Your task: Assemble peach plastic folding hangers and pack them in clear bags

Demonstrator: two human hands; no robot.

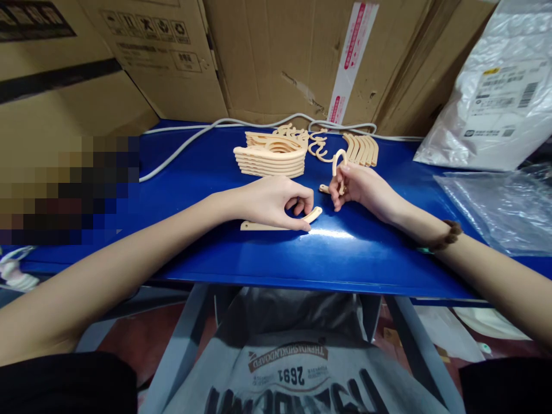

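My left hand (pixel 276 201) is curled over a cream plastic hanger arm (pixel 263 226) lying on the blue table, its thumb along the near side and the fingers bent. The arm's curved end shows past the fingers on the right. My right hand (pixel 360 187) pinches a cream hanger hook (pixel 339 156), held upright just above the table. Beside those fingertips a short cream end with a hole (pixel 324 188) sticks out to the left; whether it joins the hook is hidden. Behind my hands stands a stack of cream hanger parts (pixel 271 163).
Loose hooks (pixel 319 148) and a row of curved arms (pixel 361 150) lie at the back of the blue table (pixel 259 261). A white cable (pixel 185 150) runs behind them. Cardboard boxes (pixel 276 63) wall the back and left. A white parcel bag (pixel 487 109) and clear plastic bags (pixel 495 213) sit right.
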